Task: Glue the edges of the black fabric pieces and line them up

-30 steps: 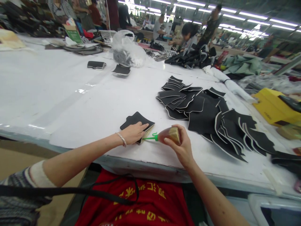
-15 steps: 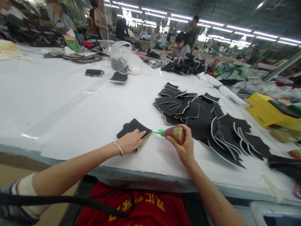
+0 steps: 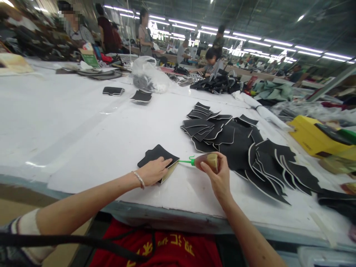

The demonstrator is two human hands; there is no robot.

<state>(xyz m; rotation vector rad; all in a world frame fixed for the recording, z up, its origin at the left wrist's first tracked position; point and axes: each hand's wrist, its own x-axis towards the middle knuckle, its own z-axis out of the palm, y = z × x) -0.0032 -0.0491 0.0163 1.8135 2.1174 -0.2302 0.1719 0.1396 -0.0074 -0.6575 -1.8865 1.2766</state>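
Note:
A dark piece of leather (image 3: 158, 152) with a pale edge lies on the white tabletop. My left hand (image 3: 154, 171) rests flat on it, fingers stretched out and pressing near its right corner. From under my left hand shows a tan, lighter surface (image 3: 168, 174). Wrapped in the fingers of my right hand (image 3: 221, 177) is a squeeze bottle of amber liquid, a glue bottle by its look (image 3: 202, 161). It is tilted almost level. Its thin green nozzle (image 3: 184, 161) points left, with the tip at the leather's right corner.
A spread pile of black leather pieces (image 3: 230, 139) lies right of the bottle. Two smaller black stacks (image 3: 113, 91) (image 3: 141, 96) sit farther back, near a clear plastic bag (image 3: 148, 74). A yellow box (image 3: 311, 137) stands at the right. Several people work in the background.
The view has shifted slightly, so the table sits a little lower in it. Both hands keep their grip and place, and the nozzle tip stays at the leather's corner.

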